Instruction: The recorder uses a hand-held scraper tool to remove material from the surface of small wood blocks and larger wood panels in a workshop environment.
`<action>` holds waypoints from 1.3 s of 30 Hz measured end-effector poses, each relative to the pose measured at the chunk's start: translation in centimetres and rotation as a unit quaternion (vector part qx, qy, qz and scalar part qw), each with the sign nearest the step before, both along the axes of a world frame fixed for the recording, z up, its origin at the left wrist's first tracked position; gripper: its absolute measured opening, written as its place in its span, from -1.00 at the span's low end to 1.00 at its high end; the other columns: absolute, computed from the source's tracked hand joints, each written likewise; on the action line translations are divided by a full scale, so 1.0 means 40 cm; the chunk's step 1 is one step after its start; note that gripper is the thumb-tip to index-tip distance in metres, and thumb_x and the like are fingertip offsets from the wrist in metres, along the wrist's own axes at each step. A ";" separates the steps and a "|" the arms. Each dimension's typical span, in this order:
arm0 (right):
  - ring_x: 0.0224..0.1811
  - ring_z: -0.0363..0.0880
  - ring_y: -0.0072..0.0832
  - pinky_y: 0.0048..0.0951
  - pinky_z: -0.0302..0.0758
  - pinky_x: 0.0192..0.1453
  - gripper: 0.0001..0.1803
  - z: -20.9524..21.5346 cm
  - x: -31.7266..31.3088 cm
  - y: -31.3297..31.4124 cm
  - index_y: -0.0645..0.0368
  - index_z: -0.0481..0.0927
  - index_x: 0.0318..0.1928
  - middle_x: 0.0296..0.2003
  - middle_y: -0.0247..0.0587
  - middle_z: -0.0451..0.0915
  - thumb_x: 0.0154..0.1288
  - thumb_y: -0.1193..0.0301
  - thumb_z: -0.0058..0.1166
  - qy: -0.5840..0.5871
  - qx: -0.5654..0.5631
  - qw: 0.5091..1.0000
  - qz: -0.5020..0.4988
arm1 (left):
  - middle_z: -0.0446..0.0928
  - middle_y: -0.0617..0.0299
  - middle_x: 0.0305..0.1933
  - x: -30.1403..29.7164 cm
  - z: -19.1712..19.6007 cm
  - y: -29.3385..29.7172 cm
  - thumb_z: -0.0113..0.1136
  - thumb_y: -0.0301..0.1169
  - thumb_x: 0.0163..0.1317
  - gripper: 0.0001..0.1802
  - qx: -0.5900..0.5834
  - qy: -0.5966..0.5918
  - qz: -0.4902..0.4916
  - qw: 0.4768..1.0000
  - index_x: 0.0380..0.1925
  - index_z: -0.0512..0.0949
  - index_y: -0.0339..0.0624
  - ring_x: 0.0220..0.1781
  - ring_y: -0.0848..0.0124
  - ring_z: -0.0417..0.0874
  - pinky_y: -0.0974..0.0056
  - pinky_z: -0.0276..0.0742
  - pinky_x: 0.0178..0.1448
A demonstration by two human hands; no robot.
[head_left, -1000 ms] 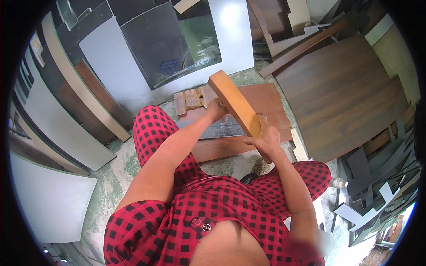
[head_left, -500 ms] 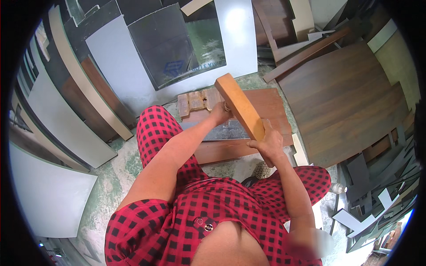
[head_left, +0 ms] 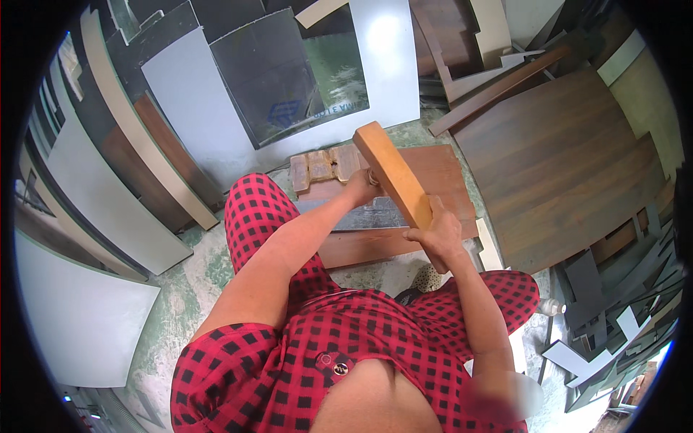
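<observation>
A long orange-brown wooden block [head_left: 392,170] is held up at a slant above the floor, its far end leaning left. My left hand [head_left: 364,187] is closed at its left side; the fingertips are partly hidden against the block. At the near end my right hand [head_left: 442,234] grips it, thumb on the near side and fingers along the right. Beneath lies a reddish-brown board [head_left: 372,247] with a scuffed grey flat plate [head_left: 354,216] on it. A worn, notched wooden piece [head_left: 320,167] rests at the board's far left.
White and dark panels [head_left: 393,65] lean ahead, and curved-looking sheets [head_left: 108,187] stand on the left. To the right lies a large brown wood-grain panel [head_left: 556,173]. Several narrow offcuts [head_left: 613,317] are heaped beyond my right knee, near a small whitish bottle [head_left: 551,307].
The block and both hands have shifted very slightly to the right and nearer. Both hands keep their hold on it.
</observation>
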State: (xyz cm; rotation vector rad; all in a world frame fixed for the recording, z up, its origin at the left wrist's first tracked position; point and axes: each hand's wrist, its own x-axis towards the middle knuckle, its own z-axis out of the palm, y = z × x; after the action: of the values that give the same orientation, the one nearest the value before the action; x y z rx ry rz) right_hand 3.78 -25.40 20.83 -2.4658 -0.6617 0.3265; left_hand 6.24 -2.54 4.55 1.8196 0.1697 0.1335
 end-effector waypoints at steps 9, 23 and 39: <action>-0.10 0.55 -0.01 -0.15 0.45 -0.03 -0.10 0.007 0.015 -0.005 0.23 0.36 0.07 -0.20 0.12 0.56 -0.37 0.16 0.42 0.014 0.024 0.998 -0.052 | 0.58 0.10 -0.46 0.009 -0.010 0.028 0.33 -0.27 -0.19 -0.71 0.052 0.031 -0.017 0.998 -0.48 0.51 -0.19 -0.38 0.20 0.59 0.16 0.49 -0.22; -0.30 0.58 0.07 -0.07 0.48 -0.21 -0.21 -0.006 -0.003 -0.008 0.20 0.33 -0.02 -0.36 0.14 0.58 -0.30 0.12 0.35 -0.091 0.064 0.994 -0.010 | 0.62 0.00 -0.38 -0.001 0.004 0.011 0.38 -0.35 -0.15 -0.70 0.047 0.025 -0.037 0.998 -0.36 0.58 -0.19 -0.27 0.15 0.66 0.13 0.53 -0.16; -0.26 0.58 0.07 -0.10 0.49 -0.16 -0.20 0.002 -0.003 -0.006 0.22 0.34 0.00 -0.36 0.13 0.58 -0.31 0.17 0.36 -0.035 0.005 0.999 -0.016 | 0.55 0.27 -0.48 -0.013 0.053 -0.005 0.36 -0.48 -0.13 -0.73 0.044 0.046 -0.026 0.998 -0.38 0.53 -0.21 -0.43 0.44 0.49 0.25 0.47 -0.27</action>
State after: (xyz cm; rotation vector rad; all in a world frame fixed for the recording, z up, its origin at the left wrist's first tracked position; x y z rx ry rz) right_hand 3.67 -25.65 20.90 -2.4839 -0.6510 0.2254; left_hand 5.72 -2.73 6.68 1.9182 0.1842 0.0201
